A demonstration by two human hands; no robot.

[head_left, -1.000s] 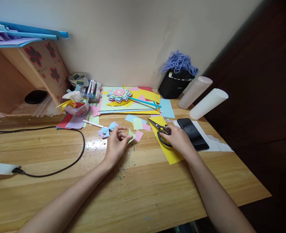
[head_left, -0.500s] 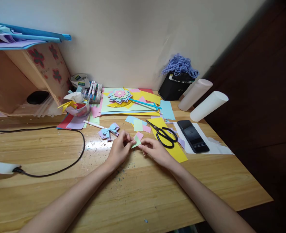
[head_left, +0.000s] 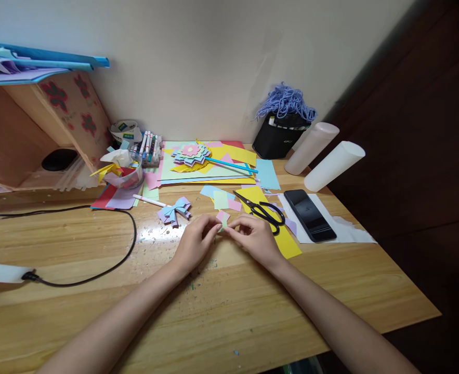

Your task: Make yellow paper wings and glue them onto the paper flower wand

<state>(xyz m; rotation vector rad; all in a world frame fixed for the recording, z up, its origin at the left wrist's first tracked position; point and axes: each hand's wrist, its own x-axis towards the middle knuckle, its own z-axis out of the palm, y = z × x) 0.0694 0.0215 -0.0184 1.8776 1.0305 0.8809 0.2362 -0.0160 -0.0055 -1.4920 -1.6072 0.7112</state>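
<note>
A small piece of pale green paper (head_left: 224,225) is pinched between my left hand (head_left: 198,239) and my right hand (head_left: 256,238), which are close together over the wooden table. Most of the piece is covered by my fingers. Just beyond it lies a small pink paper piece (head_left: 223,215). To the left of my left hand rests a blue and purple paper bow (head_left: 174,211) beside a white pen (head_left: 148,199). Black-handled scissors (head_left: 262,209) lie on a yellow paper strip (head_left: 289,246), right behind my right hand.
A layered paper flower (head_left: 191,155) on a blue stick lies on stacked coloured paper (head_left: 167,175) by the wall. At right are a phone (head_left: 309,215) and two white cylinders (head_left: 334,165). A black cable (head_left: 133,244) curves at left, near a tub of scraps (head_left: 130,176).
My right hand has closed in towards my left, and the green paper is now more hidden between the fingers. The view has shifted slightly.
</note>
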